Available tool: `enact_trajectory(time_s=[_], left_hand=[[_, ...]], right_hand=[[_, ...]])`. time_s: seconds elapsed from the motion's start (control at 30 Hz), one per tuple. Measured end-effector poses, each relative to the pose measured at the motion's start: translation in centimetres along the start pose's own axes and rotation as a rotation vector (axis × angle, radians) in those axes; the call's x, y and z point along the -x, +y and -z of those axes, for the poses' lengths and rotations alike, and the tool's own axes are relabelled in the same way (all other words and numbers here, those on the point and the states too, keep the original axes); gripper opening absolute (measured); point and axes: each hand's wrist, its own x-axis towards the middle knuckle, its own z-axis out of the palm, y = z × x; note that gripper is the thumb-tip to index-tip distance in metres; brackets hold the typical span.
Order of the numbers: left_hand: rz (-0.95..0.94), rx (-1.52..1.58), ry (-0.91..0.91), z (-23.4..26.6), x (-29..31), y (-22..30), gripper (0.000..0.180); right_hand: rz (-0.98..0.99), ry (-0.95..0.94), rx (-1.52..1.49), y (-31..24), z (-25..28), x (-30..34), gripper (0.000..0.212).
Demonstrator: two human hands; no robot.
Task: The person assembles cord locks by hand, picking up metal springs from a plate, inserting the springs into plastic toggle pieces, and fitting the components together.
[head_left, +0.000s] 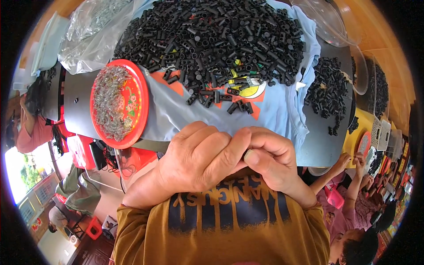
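My left hand (198, 152) and my right hand (271, 157) meet in front of my chest, just off the near edge of the table. Both are closed, fingers curled and thumbs pressed in, and whatever sits between them is hidden by the fingers. Beyond them a large heap of small black plastic tube-shaped parts (216, 44) covers a light blue printed cloth (282, 115). To the left, a red plate (143, 95) with a flower pattern bears a mass of small metal coil springs (108, 101).
A clear plastic bag (84, 48) lies at the far left, beside a pale plastic bin (46, 42). More black parts (329, 88) are on the dark tabletop at right. A co-worker's hands (351, 163) work over a yellow table at the right. Red stools (81, 152) stand left.
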Motion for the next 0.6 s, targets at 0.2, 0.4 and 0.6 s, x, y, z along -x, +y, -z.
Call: enact_trajectory(time_s=[0.2,0.4,0.6], left_hand=[[0.002,0.014,-0.007,-0.2,0.4,0.2,0.047],[-0.018,-0.010,-0.007,-0.5,0.7,0.5,0.048],[-0.037,-0.059,0.062,-1.2,0.8,0.6,0.052]], right_hand=[[0.009,-0.023,0.027,0.0,0.1,0.0,0.015],[-0.038,-0.034,0.014,0.3,0.5,0.3,0.017],[-0.041,-0.043,0.002,0.1,0.7,0.0,0.016]])
